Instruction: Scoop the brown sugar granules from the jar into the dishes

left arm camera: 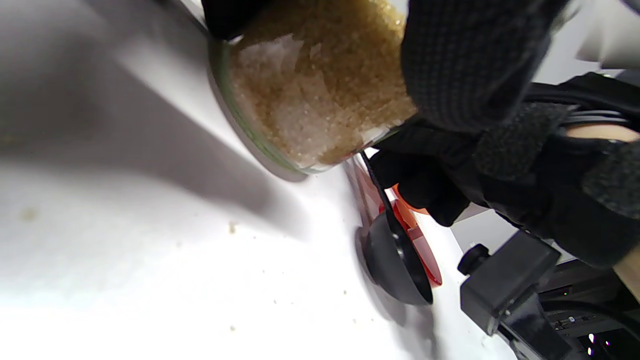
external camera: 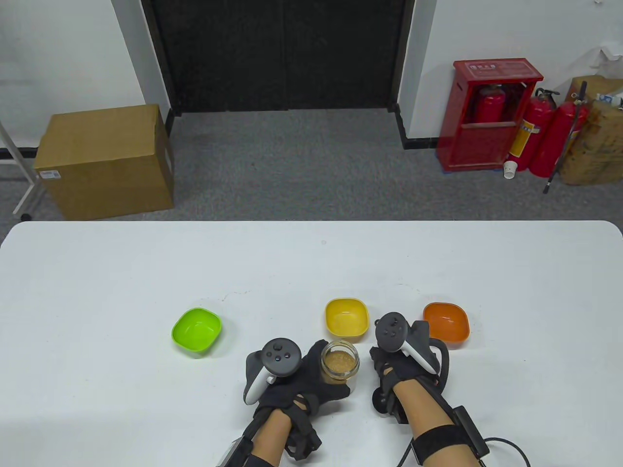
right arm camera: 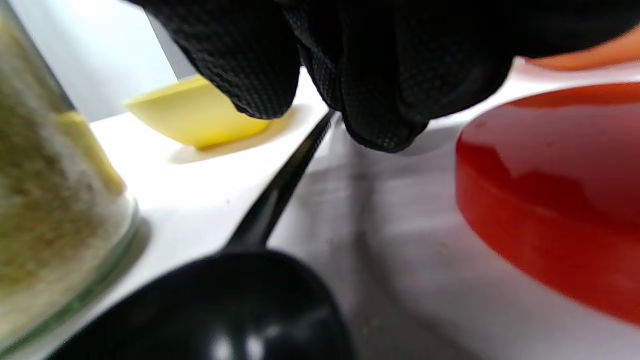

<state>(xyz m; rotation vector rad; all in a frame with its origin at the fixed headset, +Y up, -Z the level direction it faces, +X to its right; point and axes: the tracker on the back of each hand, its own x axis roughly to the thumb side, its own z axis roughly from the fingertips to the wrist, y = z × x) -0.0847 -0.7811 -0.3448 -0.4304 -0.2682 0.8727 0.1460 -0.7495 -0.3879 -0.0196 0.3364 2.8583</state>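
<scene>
Our left hand point(external camera: 292, 384) grips the open jar point(external camera: 340, 362) of brown sugar point(left arm camera: 320, 95), fingers wrapped round its side as it stands on the table point(external camera: 97, 301). Just right, our right hand point(external camera: 404, 365) pinches a black spoon point(right arm camera: 240, 295) by the handle, its bowl resting on the table. Green point(external camera: 196, 330), yellow point(external camera: 346, 317) and orange point(external camera: 446, 322) dishes sit beyond.

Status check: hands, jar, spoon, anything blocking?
Left hand grips open sugar jar. Right hand at black spoon handle; grip unclear. Red lid beside spoon. Three dishes empty.
</scene>
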